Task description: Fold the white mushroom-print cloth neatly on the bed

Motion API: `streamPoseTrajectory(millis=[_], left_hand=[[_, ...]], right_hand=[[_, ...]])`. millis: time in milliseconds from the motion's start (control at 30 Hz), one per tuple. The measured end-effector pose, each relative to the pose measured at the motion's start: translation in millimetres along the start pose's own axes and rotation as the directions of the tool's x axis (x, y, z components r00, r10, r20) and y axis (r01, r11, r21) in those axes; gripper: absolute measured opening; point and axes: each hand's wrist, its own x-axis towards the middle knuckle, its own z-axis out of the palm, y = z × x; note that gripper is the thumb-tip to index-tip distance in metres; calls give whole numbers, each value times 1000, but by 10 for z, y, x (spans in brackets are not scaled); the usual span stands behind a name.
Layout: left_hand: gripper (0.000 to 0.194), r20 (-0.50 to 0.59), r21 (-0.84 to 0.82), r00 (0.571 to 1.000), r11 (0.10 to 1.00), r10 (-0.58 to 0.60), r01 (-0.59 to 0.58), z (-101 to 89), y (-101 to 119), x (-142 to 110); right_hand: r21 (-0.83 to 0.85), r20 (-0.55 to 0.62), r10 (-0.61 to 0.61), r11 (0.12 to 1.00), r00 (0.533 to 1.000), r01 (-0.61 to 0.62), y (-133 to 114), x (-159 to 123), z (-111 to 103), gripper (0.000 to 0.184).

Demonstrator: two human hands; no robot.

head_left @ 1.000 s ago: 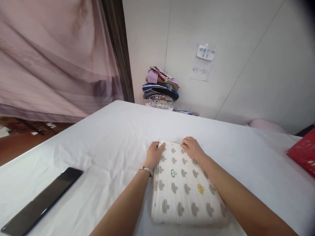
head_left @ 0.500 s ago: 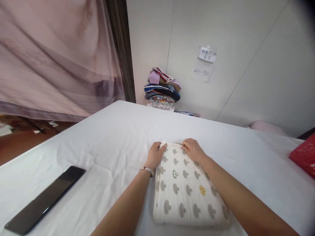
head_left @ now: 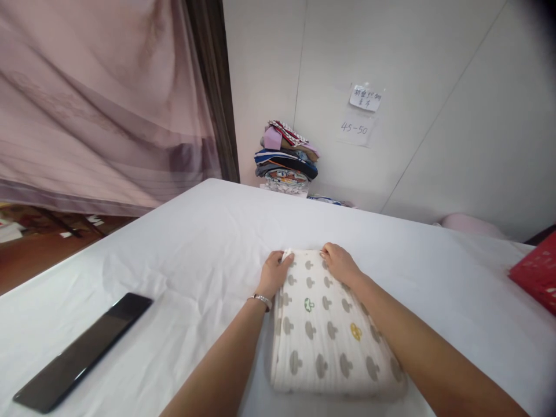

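Observation:
A folded white cloth with a print of grey mushrooms, plus one green and one yellow, lies flat on the white-covered table. At its far left corner, my left hand grips the edge, thumb on top and the other fingers partly hidden behind the fabric. A bracelet circles that wrist. My right hand pinches the far right corner between thumb and fingers. Both forearms run along the sides of the cloth, the right one covering part of its right edge.
A black, glossy flat slab lies on the table at left. Stacked folded clothes stand beyond the far edge, against the wall. Paper notes hang there. A red object sits at the right edge, a pink curtain at left.
My right hand has shifted very slightly at the far right corner, and the cloth's far edge looks a little straighter. My left hand keeps its place.

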Motion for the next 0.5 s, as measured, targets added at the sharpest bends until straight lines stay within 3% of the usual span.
streamPoseTrajectory(millis=[200, 367, 500], left_hand=[[36, 11, -18, 1000, 1000, -20, 21, -9, 7, -8], [42, -13, -57, 995, 993, -103, 102, -43, 32, -2], [33, -8, -80, 985, 982, -173, 172, -81, 25, 42]], right_hand=[[17, 7, -21, 1000, 1000, 21, -23, -22, -30, 13], [47, 58, -10, 999, 998, 7, 14, -12, -30, 19], [83, 105, -31, 996, 994, 22, -6, 27, -32, 31]])
